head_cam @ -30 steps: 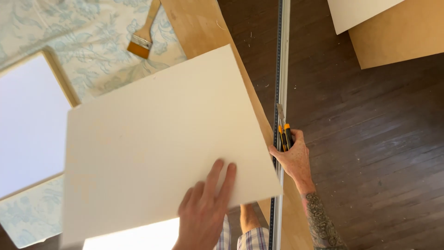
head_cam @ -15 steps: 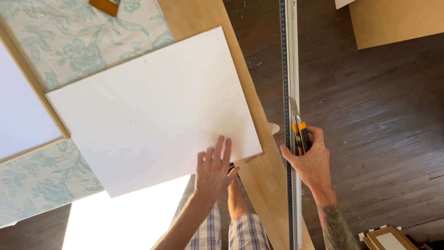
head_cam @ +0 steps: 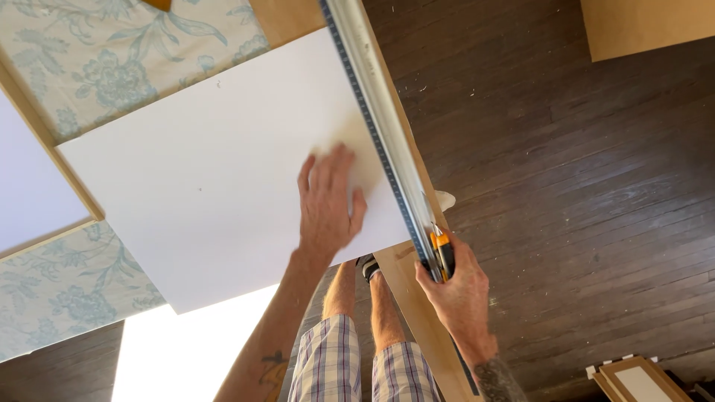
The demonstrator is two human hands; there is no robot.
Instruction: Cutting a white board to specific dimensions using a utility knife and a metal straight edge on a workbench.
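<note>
A large white board point(head_cam: 201, 179) lies flat on a brown sheet point(head_cam: 287, 18). My left hand point(head_cam: 328, 199) rests flat on the white board, fingers spread, near its right edge. A long metal ruler point(head_cam: 372, 112) runs diagonally along that edge. My right hand point(head_cam: 458, 286) grips an orange and black utility knife point(head_cam: 441, 253) together with the near end of the ruler.
A floral patterned cloth point(head_cam: 112, 67) covers the surface at left, with a framed white panel point(head_cam: 30, 186) on it. Dark wooden floor point(head_cam: 581, 193) lies to the right. Another brown board point(head_cam: 648, 26) sits at the top right. Small framed pieces point(head_cam: 633, 380) lie at the bottom right.
The ruler has swung onto the white board's right edge. My left hand has slid up the board toward the ruler. My right hand still holds the knife and ruler.
</note>
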